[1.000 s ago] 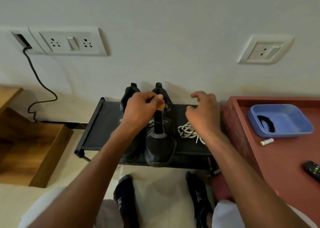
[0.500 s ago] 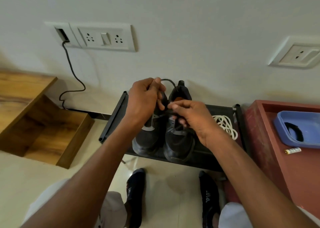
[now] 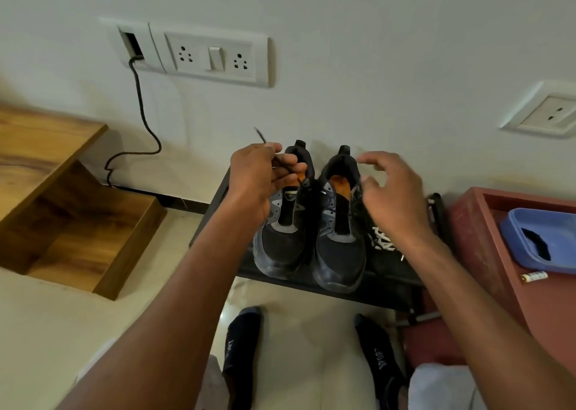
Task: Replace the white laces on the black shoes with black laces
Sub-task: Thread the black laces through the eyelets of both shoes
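**Black lace pinched over the left shoe**

Two black shoes stand side by side on a low black rack [image 3: 386,281] against the wall, toes toward the person. The left shoe [image 3: 280,238] and the right shoe [image 3: 339,247] both show orange insoles and grey trim, and their tongues lie bare with no lacing visible across them.

The left hand [image 3: 258,179] is raised over the heel end of the left shoe, its fingers and thumb curled round a black lace [image 3: 282,167]. The lace tip sticks up and to the left above the knuckles, in front of the wall, and the rest runs down from the fingers toward the gap between the two shoes, where it becomes hard to follow against the dark uppers.

The right hand [image 3: 389,197] hovers over the outer side of the right shoe with its fingers spread and loosely bent, holding nothing; whether a fingertip touches the shoe's collar cannot be told.

The white laces [image 3: 381,238] lie in a loose heap on the rack just to the right of the right shoe, partly hidden by the right wrist.

To the right stands a red table [image 3: 486,253] carrying a blue tray [image 3: 558,225] and a small battery [image 3: 534,276]. On the wall above are a socket panel [image 3: 215,55] with a dark cable [image 3: 140,110] hanging from it.
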### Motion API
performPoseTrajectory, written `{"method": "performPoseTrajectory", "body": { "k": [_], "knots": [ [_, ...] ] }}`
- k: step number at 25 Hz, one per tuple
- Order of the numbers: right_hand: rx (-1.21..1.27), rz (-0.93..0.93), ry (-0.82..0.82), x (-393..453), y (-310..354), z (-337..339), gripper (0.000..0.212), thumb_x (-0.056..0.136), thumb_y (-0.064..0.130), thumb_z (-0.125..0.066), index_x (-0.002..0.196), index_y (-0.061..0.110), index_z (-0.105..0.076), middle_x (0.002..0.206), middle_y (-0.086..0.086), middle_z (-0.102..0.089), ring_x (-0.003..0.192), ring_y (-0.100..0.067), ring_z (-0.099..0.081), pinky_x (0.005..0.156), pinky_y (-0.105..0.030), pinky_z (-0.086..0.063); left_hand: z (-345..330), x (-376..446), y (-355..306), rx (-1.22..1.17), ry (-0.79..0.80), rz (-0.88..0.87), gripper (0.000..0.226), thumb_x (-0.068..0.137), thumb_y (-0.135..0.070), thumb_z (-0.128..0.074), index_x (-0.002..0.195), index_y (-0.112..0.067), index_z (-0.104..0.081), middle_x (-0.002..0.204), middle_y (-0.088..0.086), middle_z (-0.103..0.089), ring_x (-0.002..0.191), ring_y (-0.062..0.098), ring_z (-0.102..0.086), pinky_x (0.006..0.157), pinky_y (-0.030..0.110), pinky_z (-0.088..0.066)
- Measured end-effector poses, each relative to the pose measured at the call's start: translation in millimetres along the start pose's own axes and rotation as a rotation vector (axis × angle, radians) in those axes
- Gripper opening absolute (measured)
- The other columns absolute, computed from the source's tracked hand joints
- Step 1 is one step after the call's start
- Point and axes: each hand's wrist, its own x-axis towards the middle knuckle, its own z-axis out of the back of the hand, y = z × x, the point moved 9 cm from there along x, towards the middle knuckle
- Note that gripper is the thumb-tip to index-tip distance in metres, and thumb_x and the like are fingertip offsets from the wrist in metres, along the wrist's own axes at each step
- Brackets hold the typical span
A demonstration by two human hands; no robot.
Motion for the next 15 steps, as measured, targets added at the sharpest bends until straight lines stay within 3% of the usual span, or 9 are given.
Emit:
{"method": "performPoseTrajectory", "body": {
  "k": [1,3,4,6,8,9,11,13,15],
  "knots": [
    [0.226,0.024,0.16,-8,16,-24,0.027,0.102,0.012,-0.063,0.126,0.023,-0.068,0.121,0.006,-0.073,0.114,-0.005,-0.066,0.104,-0.032,-0.053,-6,0,1,-0.054,0.042,0.02,0.022,0.109,-0.009,-0.039,0.113,-0.004,-0.06,0.083,0.012,-0.072,0.082,0.029,-0.078,0.069,0.032,-0.062],
    [0.513,-0.051,0.394,-23,30,-59,0.02,0.108,0.022,-0.058,0.121,0.014,-0.07,0.092,-0.004,-0.079,0.088,-0.016,-0.074,0.088,-0.026,-0.059,-17,-3,4,-0.124,0.1,0.044,0.021,0.109,-0.011,-0.041,0.107,-0.006,-0.062,0.083,0.011,-0.073,0.085,0.029,-0.077,0.072,0.033,-0.061],
    [0.517,-0.106,0.404,-24,25,-64,0.026,0.109,0.03,-0.056,0.111,0.011,-0.074,0.075,-0.004,-0.075,0.072,-0.022,-0.071,0.077,-0.027,-0.058,-17,-3,6,-0.116,0.091,0.047,0.022,0.108,-0.011,-0.042,0.105,-0.007,-0.064,0.084,0.01,-0.073,0.084,0.027,-0.076,0.071,0.031,-0.06],
    [0.282,-0.164,0.226,-9,3,-46,0.037,0.107,0.04,-0.057,0.091,0.014,-0.078,0.056,0.005,-0.065,0.056,-0.018,-0.063,0.062,-0.027,-0.051,-3,2,7,-0.041,0.006,0.029,0.021,0.106,-0.011,-0.049,0.104,-0.007,-0.07,0.084,0.008,-0.071,0.078,0.022,-0.071,0.064,0.028,-0.057],
    [-0.096,-0.099,0.051,6,-8,-28,0.024,0.103,0.036,-0.064,0.088,0.022,-0.077,0.068,0.01,-0.07,0.07,-0.014,-0.069,0.064,-0.027,-0.049,11,7,9,0.083,-0.053,0.024,0.017,0.102,-0.011,-0.06,0.104,-0.008,-0.076,0.081,0.005,-0.067,0.07,0.016,-0.062,0.061,0.027,-0.052],
    [-0.11,-0.072,0.044,9,-8,-30,0.014,0.101,0.031,-0.067,0.094,0.025,-0.078,0.082,0.011,-0.074,0.083,-0.012,-0.071,0.072,-0.029,-0.052,13,7,12,0.168,-0.044,0.031,0.014,0.1,-0.013,-0.064,0.103,-0.008,-0.078,0.076,0.003,-0.065,0.065,0.014,-0.057,0.059,0.026,-0.048],
    [0.21,-0.104,0.103,12,-9,-47,0.013,0.101,0.024,-0.066,0.106,0.024,-0.078,0.102,0.01,-0.077,0.099,-0.007,-0.072,0.09,-0.031,-0.056,4,6,24,0.413,0.047,0.036,0.012,0.097,-0.017,-0.07,0.096,-0.01,-0.08,0.072,0.002,-0.066,0.061,0.013,-0.056,0.055,0.024,-0.045],
    [0.551,-0.222,0.255,8,-3,-70,0.021,0.105,0.031,-0.062,0.11,0.019,-0.079,0.106,0.0,-0.079,0.099,-0.009,-0.073,0.088,-0.033,-0.055,-10,3,39,0.718,0.15,0.006,0.016,0.096,-0.022,-0.07,0.089,-0.011,-0.08,0.077,0.007,-0.072,0.065,0.017,-0.062,0.056,0.027,-0.047],
    [0.657,-0.275,0.385,1,4,-85,0.024,0.102,0.035,-0.066,0.107,0.017,-0.081,0.106,-0.012,-0.078,0.09,-0.015,-0.071,0.083,-0.035,-0.054,-20,4,44,0.891,0.171,-0.022,0.022,0.094,-0.025,-0.069,0.086,-0.007,-0.079,0.083,0.013,-0.076,0.067,0.024,-0.067,0.059,0.032,-0.05]
  ]
}}
